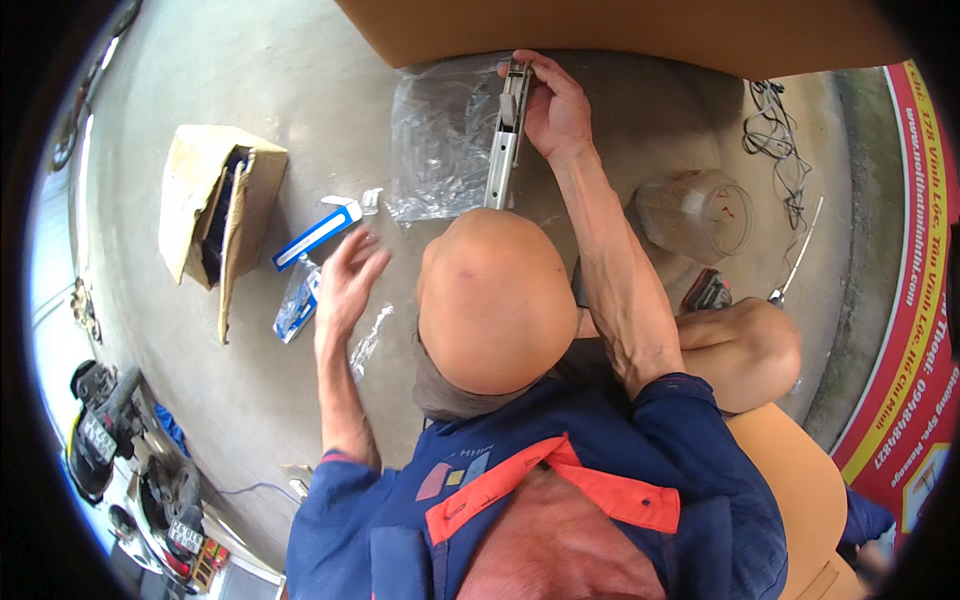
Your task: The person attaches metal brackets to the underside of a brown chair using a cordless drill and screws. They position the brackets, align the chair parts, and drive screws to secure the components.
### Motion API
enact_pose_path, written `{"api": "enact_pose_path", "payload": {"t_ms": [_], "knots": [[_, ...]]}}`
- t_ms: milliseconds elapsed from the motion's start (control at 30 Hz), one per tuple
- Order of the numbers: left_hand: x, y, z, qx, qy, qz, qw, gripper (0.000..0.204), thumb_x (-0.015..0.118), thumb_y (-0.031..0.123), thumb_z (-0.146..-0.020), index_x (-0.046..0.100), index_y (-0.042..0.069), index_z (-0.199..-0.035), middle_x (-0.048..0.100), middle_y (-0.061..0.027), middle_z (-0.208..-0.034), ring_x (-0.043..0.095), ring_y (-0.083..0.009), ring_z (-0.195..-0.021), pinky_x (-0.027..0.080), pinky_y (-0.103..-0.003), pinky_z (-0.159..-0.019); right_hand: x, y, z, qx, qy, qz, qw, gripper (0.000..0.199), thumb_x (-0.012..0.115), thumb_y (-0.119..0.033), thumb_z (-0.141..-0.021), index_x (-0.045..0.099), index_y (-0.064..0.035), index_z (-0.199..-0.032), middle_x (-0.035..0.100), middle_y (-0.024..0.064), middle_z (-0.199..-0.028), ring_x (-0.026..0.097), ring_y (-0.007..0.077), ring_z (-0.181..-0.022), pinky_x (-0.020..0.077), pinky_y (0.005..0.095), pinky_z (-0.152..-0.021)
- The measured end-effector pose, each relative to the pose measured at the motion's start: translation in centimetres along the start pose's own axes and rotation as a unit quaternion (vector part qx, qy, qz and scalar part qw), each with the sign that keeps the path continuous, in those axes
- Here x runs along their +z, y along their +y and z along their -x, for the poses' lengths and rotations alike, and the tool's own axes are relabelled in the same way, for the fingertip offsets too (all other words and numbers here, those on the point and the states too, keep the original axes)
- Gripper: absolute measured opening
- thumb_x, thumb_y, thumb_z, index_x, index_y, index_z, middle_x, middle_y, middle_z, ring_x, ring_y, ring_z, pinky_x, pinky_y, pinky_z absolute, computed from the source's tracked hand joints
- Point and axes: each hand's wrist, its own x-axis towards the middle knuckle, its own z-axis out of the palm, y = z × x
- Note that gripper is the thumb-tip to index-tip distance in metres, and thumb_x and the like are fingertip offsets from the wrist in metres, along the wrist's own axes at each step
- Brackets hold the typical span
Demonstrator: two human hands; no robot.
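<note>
My right hand [558, 108] is closed around the far end of a metal drawer slide [505, 150], a narrow silvery rail with holes and a small tab. The slide points back toward my raised knee, and the knee hides its near end. My left hand [347, 275] is off to the left with its fingers apart and holds nothing. Beside it lie a slim blue and white carton [318, 236] and a clear plastic bag [294, 308] with blue and white in it. A large crumpled clear plastic sheet [435, 140] is spread on the floor left of the slide.
A torn cardboard box [262, 190] stands at the left. On the right are a clear plastic jar [690, 215], a dark and red tool [708, 290] and tangled black cables [770, 135]. A large brown panel [620, 35] borders the far side. Motorbikes [125, 470] stand lower left.
</note>
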Motion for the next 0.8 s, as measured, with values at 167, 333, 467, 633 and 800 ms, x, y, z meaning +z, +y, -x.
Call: {"api": "enact_pose_path", "payload": {"t_ms": [167, 333, 467, 633, 800], "knots": [[8.5, 12.3, -6.0, 0.033, -0.297, 0.511, 0.806, 0.055, 0.046, 0.039, -0.111, 0.049, -0.003, -0.147, 0.067, -0.0194, -0.127, 0.068, -0.0279, -0.113, 0.059, -0.038, -0.088, 2.8, 1.5, -0.2, -0.011, 0.008, -0.039, 0.999, 0.024, 0.055, -0.008, -0.099, 0.066, 0.0044, -0.117, 0.072, 0.0205, -0.108, 0.071, 0.0288, -0.093, 0.0578, 0.0399, -0.082], [10.5, 12.1, -11.7, 0.085, -0.212, 0.504, 0.833, 0.037, 0.045, 0.026, -0.112, 0.058, -0.003, -0.131, 0.069, -0.0168, -0.115, 0.069, -0.0253, -0.093, 0.059, -0.040, -0.079, 4.9, -0.2, 2.1, -0.198, 0.080, 0.447, 0.869, 0.044, 0.076, -0.013, -0.083, 0.065, 0.0005, -0.124, 0.072, 0.0130, -0.110, 0.069, 0.0235, -0.086, 0.0583, 0.0365, -0.077], [10.3, 12.6, -13.2, 0.101, -0.130, 0.515, 0.842, 0.035, 0.050, 0.024, -0.110, 0.059, -0.003, -0.130, 0.069, -0.0153, -0.114, 0.068, -0.0250, -0.096, 0.058, -0.040, -0.086, 5.6, -0.5, 4.9, -0.117, -0.087, 0.609, 0.780, 0.067, 0.085, -0.013, -0.076, 0.061, -0.0096, -0.138, 0.065, 0.0065, -0.107, 0.064, 0.0172, -0.088, 0.0550, 0.0314, -0.079], [9.6, 12.2, -12.9, 0.102, -0.117, 0.478, 0.865, 0.037, 0.053, 0.028, -0.109, 0.059, -0.001, -0.130, 0.069, -0.0139, -0.115, 0.068, -0.0255, -0.103, 0.058, -0.041, -0.090, 6.8, -0.4, 5.4, -0.108, -0.109, 0.637, 0.755, 0.067, 0.085, -0.022, -0.071, 0.061, -0.0049, -0.132, 0.064, 0.0154, -0.104, 0.064, 0.0295, -0.093, 0.0548, 0.0404, -0.084], [9.6, 11.8, -13.4, 0.015, -0.089, 0.524, 0.847, 0.035, 0.052, 0.031, -0.110, 0.060, 0.000, -0.124, 0.067, -0.0128, -0.107, 0.067, -0.0255, -0.096, 0.059, -0.040, -0.082, 7.2, 0.6, 5.1, -0.089, -0.137, 0.673, 0.722, 0.056, 0.087, -0.019, -0.072, 0.064, -0.0034, -0.121, 0.061, 0.0119, -0.103, 0.061, 0.0243, -0.086, 0.0535, 0.0379, -0.078]]}}
